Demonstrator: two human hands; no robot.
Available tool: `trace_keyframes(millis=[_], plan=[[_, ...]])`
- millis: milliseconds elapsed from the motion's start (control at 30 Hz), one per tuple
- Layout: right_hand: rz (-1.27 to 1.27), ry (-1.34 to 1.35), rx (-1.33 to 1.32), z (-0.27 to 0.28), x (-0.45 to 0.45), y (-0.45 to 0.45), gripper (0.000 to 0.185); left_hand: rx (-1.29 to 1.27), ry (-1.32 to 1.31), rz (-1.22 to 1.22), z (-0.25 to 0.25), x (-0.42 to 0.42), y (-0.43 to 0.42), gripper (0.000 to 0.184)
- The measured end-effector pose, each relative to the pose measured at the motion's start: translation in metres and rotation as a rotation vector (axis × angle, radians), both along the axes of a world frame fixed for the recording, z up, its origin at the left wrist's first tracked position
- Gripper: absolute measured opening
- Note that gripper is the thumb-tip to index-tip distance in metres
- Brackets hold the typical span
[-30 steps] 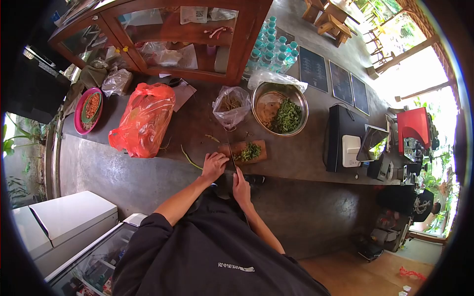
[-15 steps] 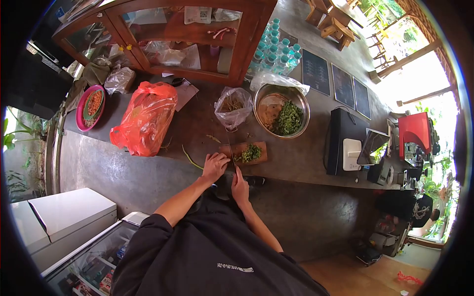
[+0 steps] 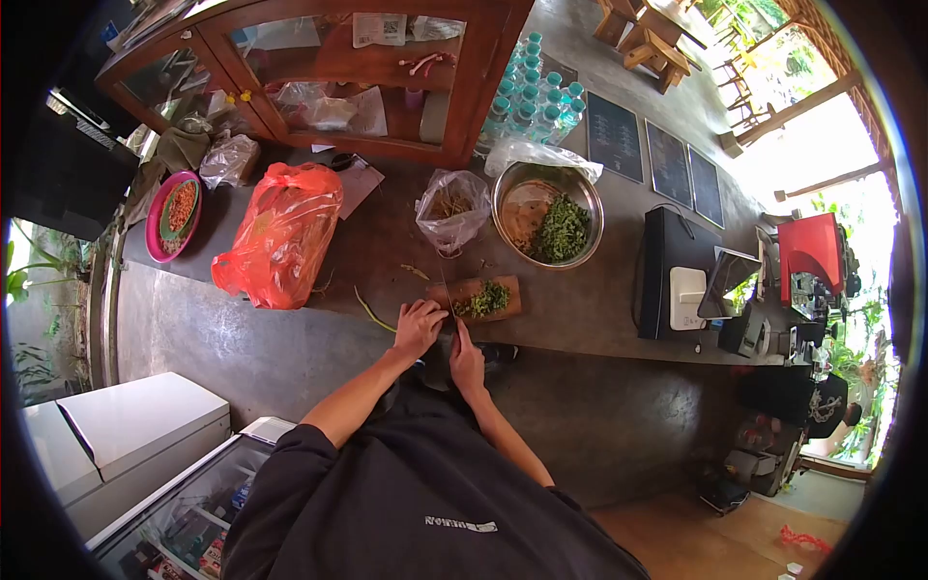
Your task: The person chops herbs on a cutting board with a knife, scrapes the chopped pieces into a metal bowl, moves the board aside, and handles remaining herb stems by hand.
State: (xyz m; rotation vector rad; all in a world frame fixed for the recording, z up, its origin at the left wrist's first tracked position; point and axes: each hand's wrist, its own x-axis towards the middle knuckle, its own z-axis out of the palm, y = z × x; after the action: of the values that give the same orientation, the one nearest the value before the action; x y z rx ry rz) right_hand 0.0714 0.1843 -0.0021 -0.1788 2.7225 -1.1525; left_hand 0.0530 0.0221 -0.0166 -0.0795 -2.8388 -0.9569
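Note:
My left hand [image 3: 420, 327] is closed at the left end of a small wooden cutting board [image 3: 512, 298], its fingers curled over long green beans; one bean [image 3: 369, 309] trails out to the left. My right hand [image 3: 467, 362] grips a knife [image 3: 449, 296], whose thin blade stands across the board close beside my left fingertips. Chopped green pieces [image 3: 489, 300] lie in a heap on the board, right of the blade. Behind the board is a steel bowl [image 3: 598, 228] with chopped greens [image 3: 565, 230] in its right half. What lies under my left fingers is mostly hidden.
A clear plastic bag [image 3: 451, 227] of scraps sits left of the bowl. Further left are a red plastic bag [image 3: 282, 237] and a pink bowl [image 3: 155, 232]. A glass-fronted cabinet [image 3: 464, 116] and several bottles [image 3: 527, 111] stand behind. At right are a black box [image 3: 660, 271] and a tablet [image 3: 727, 285].
The view has shifted very slightly. Both hands keep about the same place at the board, with the knife still beside my left fingers.

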Motion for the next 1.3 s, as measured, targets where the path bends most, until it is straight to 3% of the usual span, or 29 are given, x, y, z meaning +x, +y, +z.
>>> trace_keyframes(millis=[767,867,1067,1300], plan=[[0.002,-0.077,-0.007,0.010,0.008,0.007,0.042,-0.018,-0.011,0.043,-0.003,0.003,0.001,0.026],[0.036,0.015,0.037,-0.002,-0.005,0.003,0.042,-0.006,-0.006,0.022,-0.001,0.003,0.003,0.025],[0.036,-0.079,0.020,0.022,-0.004,0.006,0.040,-0.018,0.060,0.049,-0.013,0.004,0.003,0.022],[0.058,-0.030,0.105,-0.005,-0.008,0.003,0.041,-0.001,0.016,0.023,-0.005,0.004,0.004,0.024]])
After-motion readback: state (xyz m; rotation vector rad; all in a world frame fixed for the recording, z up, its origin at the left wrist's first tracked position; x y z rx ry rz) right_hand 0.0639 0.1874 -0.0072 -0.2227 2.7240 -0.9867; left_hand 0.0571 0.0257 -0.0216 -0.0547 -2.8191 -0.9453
